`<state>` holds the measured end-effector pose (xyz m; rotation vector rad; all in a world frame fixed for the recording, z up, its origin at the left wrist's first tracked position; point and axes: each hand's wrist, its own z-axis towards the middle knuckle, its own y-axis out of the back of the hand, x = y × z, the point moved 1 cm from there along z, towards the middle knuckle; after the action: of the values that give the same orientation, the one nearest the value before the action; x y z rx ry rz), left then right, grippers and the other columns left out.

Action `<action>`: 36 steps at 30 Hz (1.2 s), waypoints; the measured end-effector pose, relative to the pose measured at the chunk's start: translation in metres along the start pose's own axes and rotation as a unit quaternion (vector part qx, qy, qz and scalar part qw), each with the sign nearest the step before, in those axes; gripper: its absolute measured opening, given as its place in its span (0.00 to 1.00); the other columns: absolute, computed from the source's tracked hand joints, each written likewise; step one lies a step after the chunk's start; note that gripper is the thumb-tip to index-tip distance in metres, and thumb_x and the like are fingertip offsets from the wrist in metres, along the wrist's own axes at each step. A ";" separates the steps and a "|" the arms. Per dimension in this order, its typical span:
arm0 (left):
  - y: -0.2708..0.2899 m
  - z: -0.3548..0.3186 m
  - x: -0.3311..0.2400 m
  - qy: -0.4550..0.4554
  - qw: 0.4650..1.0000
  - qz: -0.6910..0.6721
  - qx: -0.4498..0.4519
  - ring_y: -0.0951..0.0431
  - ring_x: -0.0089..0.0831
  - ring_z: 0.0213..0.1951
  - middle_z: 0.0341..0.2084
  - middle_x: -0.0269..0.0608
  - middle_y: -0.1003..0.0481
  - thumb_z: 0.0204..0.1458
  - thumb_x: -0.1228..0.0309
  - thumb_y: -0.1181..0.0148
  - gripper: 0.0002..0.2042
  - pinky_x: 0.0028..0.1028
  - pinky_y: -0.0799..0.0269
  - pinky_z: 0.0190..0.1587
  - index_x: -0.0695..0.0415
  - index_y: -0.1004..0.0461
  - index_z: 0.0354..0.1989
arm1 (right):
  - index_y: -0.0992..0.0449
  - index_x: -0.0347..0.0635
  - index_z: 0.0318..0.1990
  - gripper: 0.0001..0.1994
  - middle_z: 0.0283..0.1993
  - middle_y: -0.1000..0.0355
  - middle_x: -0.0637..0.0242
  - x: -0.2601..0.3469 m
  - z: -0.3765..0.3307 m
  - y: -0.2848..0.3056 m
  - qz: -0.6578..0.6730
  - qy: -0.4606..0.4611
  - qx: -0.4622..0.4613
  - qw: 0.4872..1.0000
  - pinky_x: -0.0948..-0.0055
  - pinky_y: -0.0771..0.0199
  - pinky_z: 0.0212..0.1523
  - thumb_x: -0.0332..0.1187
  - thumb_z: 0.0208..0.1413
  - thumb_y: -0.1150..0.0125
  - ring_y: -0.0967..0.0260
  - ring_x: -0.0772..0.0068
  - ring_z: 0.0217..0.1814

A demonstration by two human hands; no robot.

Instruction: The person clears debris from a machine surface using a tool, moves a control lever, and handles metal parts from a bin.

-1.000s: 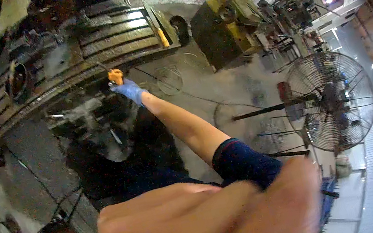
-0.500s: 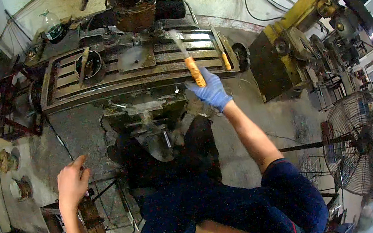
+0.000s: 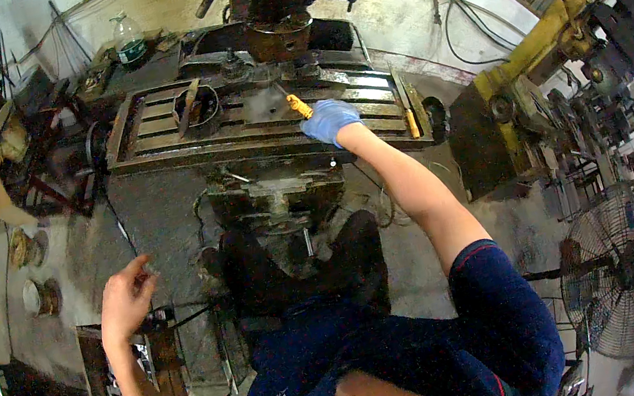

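Observation:
My right hand (image 3: 330, 120) wears a blue glove and grips a tool with a yellow handle (image 3: 299, 105). The tool's working end rests on the slotted table of a milling machine (image 3: 155, 146), near its middle. My left hand (image 3: 125, 297) is bare and hangs free at my side, fingers loosely apart, holding nothing, above a dark stand (image 3: 162, 369) on the floor. A round metal ring (image 3: 197, 105) with a flat bar across it sits on the left part of the machine table. The machine's head (image 3: 274, 2) rises above the table.
A second yellow-handled tool (image 3: 410, 120) lies at the table's right end. A plastic bottle (image 3: 130, 44) stands behind the table at the left. A yellow machine (image 3: 533, 75) is at the right, a pedestal fan (image 3: 627, 275) lower right, and round parts (image 3: 36, 297) on a bench at the left.
The view has swung up and steadied on the machine. My right hand has lowered the yellow-handled tool onto the table. My left hand, close to the camera a second ago, has dropped to my side.

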<state>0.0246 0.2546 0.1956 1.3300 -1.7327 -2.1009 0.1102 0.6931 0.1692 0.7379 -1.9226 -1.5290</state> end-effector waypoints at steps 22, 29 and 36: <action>-0.038 -0.209 0.240 0.406 0.888 0.149 -0.154 0.26 0.42 0.38 0.38 0.50 0.28 0.37 0.71 0.42 0.20 0.36 0.30 0.39 0.59 0.29 0.43 | 0.30 0.33 0.22 0.16 0.16 0.36 0.68 -0.062 -0.036 -0.043 0.156 0.118 -0.081 0.977 0.71 0.41 0.21 0.40 0.45 0.38 0.46 0.78 0.17; -0.044 -0.190 0.253 0.454 0.859 0.234 -0.014 0.27 0.44 0.40 0.38 0.44 0.29 0.33 0.72 0.43 0.13 0.38 0.29 0.39 0.58 0.28 0.31 | 0.28 0.34 0.28 0.14 0.21 0.30 0.63 -0.052 -0.066 -0.065 0.246 0.163 -0.046 0.954 0.70 0.35 0.28 0.38 0.44 0.37 0.38 0.71 0.22; -0.041 -0.186 0.260 0.449 0.866 0.219 -0.039 0.27 0.44 0.41 0.38 0.45 0.29 0.33 0.69 0.43 0.14 0.38 0.30 0.40 0.57 0.27 0.32 | 0.30 0.36 0.30 0.11 0.22 0.31 0.66 -0.041 -0.086 -0.073 0.227 0.181 -0.007 0.957 0.73 0.36 0.28 0.33 0.42 0.37 0.41 0.75 0.21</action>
<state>0.0079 -0.0193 0.0270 1.3773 -1.3173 -1.0096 0.2053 0.6515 0.1101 0.4829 -1.6549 -1.0428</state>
